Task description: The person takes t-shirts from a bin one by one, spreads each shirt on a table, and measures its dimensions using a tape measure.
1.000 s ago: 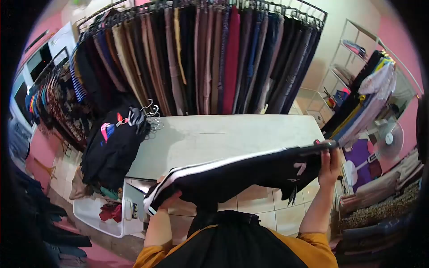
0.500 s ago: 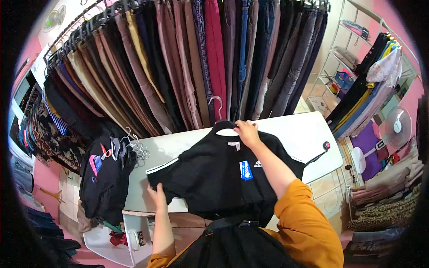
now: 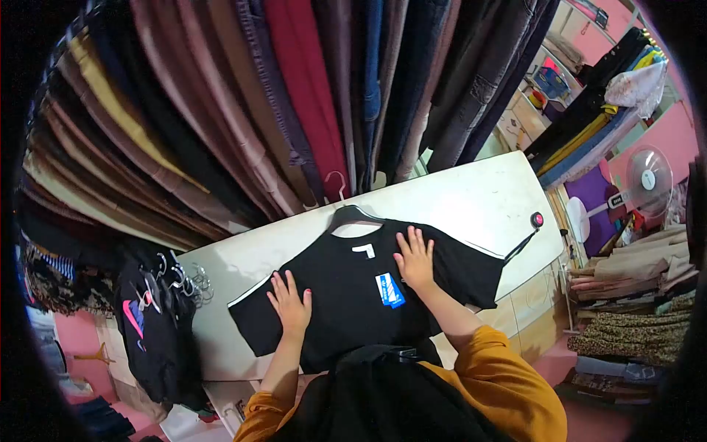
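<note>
A black T-shirt (image 3: pixel 339 295) with white stripes along its sleeves lies spread on the white table (image 3: pixel 471 191). Inside its neck sits a dark hanger (image 3: pixel 352 215), its hook pointing toward the rack. My left hand (image 3: pixel 292 306) rests flat on the shirt near the sleeve at left, fingers spread. Across the chest, my right hand (image 3: pixel 416 259) also lies open and flat, covering the printed logo. Between the hands hangs a blue and white tag (image 3: pixel 389 290). A pale label (image 3: pixel 363 252) shows at the neckline.
Trousers (image 3: pixel 294 96) hang in a dense row behind the table. Black garments on hangers (image 3: pixel 151 331) drape over the table's left end, beside several bare hanger hooks (image 3: pixel 193 281). A tape measure (image 3: pixel 537 219) lies at the right edge. A fan (image 3: pixel 648 179) and folded clothes (image 3: pixel 633 269) are farther right.
My right hand has left the hanger at the neck and now presses on the chest. My left hand has moved from the sleeve hem onto the shirt. The view has tilted and moved closer.
</note>
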Motion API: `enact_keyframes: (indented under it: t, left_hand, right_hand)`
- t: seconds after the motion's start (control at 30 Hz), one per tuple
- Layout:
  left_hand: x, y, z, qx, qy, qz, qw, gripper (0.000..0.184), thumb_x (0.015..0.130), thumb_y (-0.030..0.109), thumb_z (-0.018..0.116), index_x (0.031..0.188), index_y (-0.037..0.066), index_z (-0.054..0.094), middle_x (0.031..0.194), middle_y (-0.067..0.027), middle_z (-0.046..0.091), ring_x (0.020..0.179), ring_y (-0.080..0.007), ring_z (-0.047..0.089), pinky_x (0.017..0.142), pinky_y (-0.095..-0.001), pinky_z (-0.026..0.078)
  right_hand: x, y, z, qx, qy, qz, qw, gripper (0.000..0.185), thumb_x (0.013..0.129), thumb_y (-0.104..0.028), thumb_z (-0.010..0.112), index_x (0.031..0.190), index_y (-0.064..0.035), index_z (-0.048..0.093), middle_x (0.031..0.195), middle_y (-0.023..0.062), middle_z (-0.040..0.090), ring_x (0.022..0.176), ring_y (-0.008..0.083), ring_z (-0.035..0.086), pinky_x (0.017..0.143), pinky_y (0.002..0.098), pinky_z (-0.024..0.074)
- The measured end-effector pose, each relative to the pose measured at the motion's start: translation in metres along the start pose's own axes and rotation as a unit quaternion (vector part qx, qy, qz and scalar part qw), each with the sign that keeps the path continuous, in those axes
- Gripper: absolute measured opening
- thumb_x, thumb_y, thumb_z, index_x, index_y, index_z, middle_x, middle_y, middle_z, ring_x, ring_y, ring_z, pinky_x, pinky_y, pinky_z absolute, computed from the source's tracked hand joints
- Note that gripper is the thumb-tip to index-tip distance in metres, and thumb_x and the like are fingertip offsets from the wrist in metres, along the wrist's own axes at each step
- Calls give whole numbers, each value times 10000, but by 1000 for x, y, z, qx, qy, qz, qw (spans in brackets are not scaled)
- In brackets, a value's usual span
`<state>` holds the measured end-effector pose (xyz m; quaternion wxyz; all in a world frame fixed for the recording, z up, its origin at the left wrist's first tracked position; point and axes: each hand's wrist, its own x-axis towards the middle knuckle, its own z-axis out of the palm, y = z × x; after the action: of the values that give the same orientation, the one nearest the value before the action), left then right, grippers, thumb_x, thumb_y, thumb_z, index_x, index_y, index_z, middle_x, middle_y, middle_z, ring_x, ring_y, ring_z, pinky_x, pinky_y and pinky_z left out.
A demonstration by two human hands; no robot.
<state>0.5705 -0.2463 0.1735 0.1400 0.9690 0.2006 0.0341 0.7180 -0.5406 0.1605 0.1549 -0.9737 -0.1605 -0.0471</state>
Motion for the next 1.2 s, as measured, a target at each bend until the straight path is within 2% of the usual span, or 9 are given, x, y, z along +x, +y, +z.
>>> enact_keyframes:
  t: [0.3,0.37,0.47,0.63,0.77,0.87,0.97,1.03,1.2]
  left_hand:
    - [30,-1,-3,51,-15,-98,994,742,893,329,513,1477,103,114,1503,-211,161,1381,-399,167,1062,-595,186]
    - [25,2,1,86,-11,-133,987,739,891,306,516,1480,127,109,1503,-209,164,1381,-410,157,1056,-607,187]
    - [7,28,7,103,22,-168,980,725,884,294,526,1471,99,148,1507,-204,149,1383,-404,146,1063,-602,175]
    - [-21,103,17,91,3,-96,991,725,867,290,551,1457,71,191,1510,-208,131,1390,-410,106,1069,-606,141]
    - [-24,151,40,42,18,-102,994,737,850,296,572,1445,48,216,1507,-215,135,1391,-411,93,1076,-595,133]
    - [-20,188,45,21,7,-24,999,743,827,279,601,1427,27,243,1491,-235,160,1384,-426,108,1079,-585,133]
    - [-14,215,47,13,-1,11,1000,744,815,258,621,1421,28,255,1488,-228,175,1383,-423,116,1084,-571,139]
    - [-10,229,41,-25,-24,28,999,756,807,254,636,1421,32,254,1490,-214,181,1388,-409,115,1088,-558,148]
    - [-7,219,37,-75,-27,35,996,668,793,181,642,1377,31,352,1456,-234,262,1356,-435,201,1095,-495,194]
  right_hand:
    - [81,-1,10,61,-35,-118,991,552,882,-354,538,1378,-160,392,1498,113,228,1392,286,196,1090,569,159]
    - [78,12,-4,133,-46,-131,981,513,858,-263,579,1334,-139,433,1443,134,322,1355,316,269,1080,552,200]
    - [52,69,-53,78,60,-82,992,452,822,-172,582,1259,-102,486,1315,129,458,1278,325,365,1014,560,273]
    - [-4,238,-89,-22,-20,194,981,514,877,-356,543,1315,-104,448,1395,151,385,1338,344,285,1009,704,139]
    - [-10,347,-112,-97,169,306,932,538,821,-297,632,1286,-83,463,1364,166,396,1304,373,307,1012,615,257]
    - [0,383,-126,-44,192,317,928,585,774,-294,686,1279,-91,472,1337,172,419,1252,383,360,1003,545,317]
    - [5,400,-135,17,79,359,930,599,713,-235,730,1245,-88,497,1239,173,484,1153,367,434,938,481,390]
    - [2,430,-130,20,83,282,955,570,687,-190,723,1205,-76,515,1116,164,534,1017,358,497,859,457,428]
    - [-47,539,-186,34,336,327,883,467,746,-182,703,1131,26,541,1010,184,583,878,298,573,791,387,462]
